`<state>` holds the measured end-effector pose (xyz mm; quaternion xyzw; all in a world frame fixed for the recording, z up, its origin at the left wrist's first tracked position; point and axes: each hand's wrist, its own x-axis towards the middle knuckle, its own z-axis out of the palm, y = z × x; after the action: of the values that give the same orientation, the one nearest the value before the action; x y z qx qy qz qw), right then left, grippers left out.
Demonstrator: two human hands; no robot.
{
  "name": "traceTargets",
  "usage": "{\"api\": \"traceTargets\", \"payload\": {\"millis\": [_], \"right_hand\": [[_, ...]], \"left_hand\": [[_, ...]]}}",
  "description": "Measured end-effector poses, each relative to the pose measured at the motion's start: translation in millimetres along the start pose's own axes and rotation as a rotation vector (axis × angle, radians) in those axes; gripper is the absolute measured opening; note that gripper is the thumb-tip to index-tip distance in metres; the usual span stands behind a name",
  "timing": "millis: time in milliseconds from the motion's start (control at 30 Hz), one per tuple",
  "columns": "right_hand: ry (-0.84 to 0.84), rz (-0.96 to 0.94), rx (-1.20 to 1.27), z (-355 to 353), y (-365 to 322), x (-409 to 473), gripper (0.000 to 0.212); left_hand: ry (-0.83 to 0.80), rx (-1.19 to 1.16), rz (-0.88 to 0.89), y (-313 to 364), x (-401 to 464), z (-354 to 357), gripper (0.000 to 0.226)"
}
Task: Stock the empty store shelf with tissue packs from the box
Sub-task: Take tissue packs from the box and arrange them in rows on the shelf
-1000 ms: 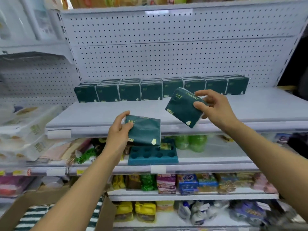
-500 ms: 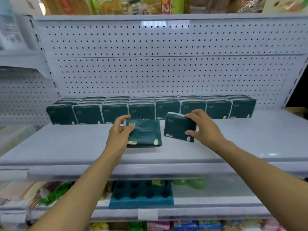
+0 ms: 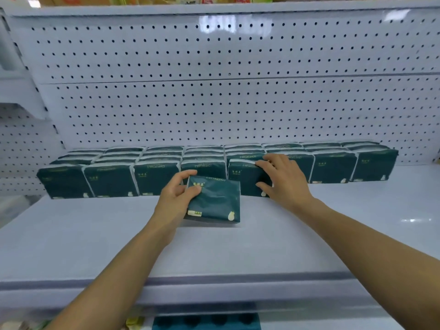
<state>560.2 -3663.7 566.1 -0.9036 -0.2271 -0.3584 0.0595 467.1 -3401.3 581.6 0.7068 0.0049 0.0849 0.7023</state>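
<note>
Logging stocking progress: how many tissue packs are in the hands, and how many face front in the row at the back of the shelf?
Held packs: 2, left hand with left pack, right hand with right pack
Front packs in row: 8
Total: 10; packs behind uncountable.

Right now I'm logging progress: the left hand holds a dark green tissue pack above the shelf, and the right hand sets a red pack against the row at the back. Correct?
Not quite. The head view shows the right hand setting a dark green pack, not red, against the row. The rest holds: the left hand holds a dark green tissue pack above the shelf.
</note>
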Motion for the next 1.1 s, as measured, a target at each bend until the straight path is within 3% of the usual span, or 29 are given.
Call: {"api": "traceTargets", "payload": {"millis": [233,433,500,600,700,767,833,967,1100], "right_hand": [[0.044,-0.066,-0.039,9.0,5.9,10.7,0.055],[0.075,-0.002,-0.059,-0.5,-2.9,10.7,0.046],[0.015,0.062,0.241,-19.5,-14.1,5.3,0.046],[-0.364,0.160,0.808,-50.0,-27.9,-7.4,0.060],[-0.462,0.127,0.930,-58.9,-19.4,-22.1,0.064],[-0.403,0.158,0.950,-61.9,-1.1,-34.0,0.059],[-0.347,0.180,0.895,-64.8,23.7,-47.1,0.055],[-0.260,0.227,0.675,-67.4,69.3,-62.0,0.054],[-0.179,0.258,0.412,-58.3,94.0,-62.3,0.056]], "left_hand": [[0.021,-0.033,-0.020,0.3,1.2,0.4,0.030],[-0.025,-0.081,-0.009,-0.5,-2.8,4.5,0.034],[-0.061,-0.082,0.007,0.3,-4.1,10.4,0.033],[-0.136,-0.051,0.043,2.1,-7.2,27.4,0.030],[-0.217,0.024,0.094,4.9,-13.3,51.4,0.027],[-0.249,0.150,0.156,5.3,-16.1,66.4,0.025],[-0.174,0.487,0.340,0.3,-9.6,75.8,0.026],[0.039,1.072,0.744,-6.4,22.8,84.0,0.058],[-0.044,1.503,0.819,-15.9,54.9,95.1,0.085]]}}
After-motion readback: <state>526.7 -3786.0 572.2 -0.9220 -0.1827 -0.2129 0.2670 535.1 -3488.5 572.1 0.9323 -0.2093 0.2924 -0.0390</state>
